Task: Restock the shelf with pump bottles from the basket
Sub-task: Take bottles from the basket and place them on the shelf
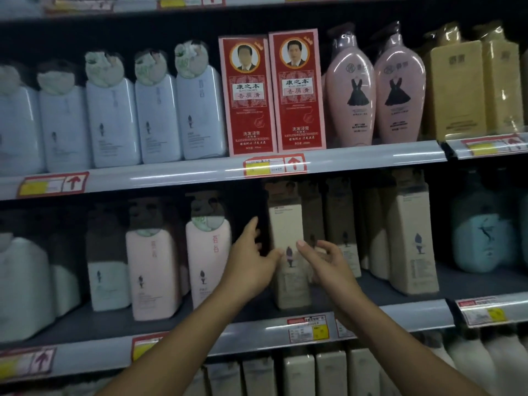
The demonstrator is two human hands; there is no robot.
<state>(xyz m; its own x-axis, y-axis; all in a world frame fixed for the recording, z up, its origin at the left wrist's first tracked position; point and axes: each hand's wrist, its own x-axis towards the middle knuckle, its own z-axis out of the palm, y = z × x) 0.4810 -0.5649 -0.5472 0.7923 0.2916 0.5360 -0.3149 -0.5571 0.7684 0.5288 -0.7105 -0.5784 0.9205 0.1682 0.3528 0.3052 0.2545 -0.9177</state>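
Observation:
A beige pump bottle stands on the middle shelf, in a gap between pink bottles and other beige ones. My left hand lies against its left side with fingers stretched out and the thumb touching the front. My right hand grips its right edge, thumb on the front label and fingers curled beside it. The basket is out of view.
Pink pump bottles stand just left of the gap and more beige bottles to the right. The upper shelf holds white bottles, red boxes and pink bottles. Pale bottles fill the shelf below.

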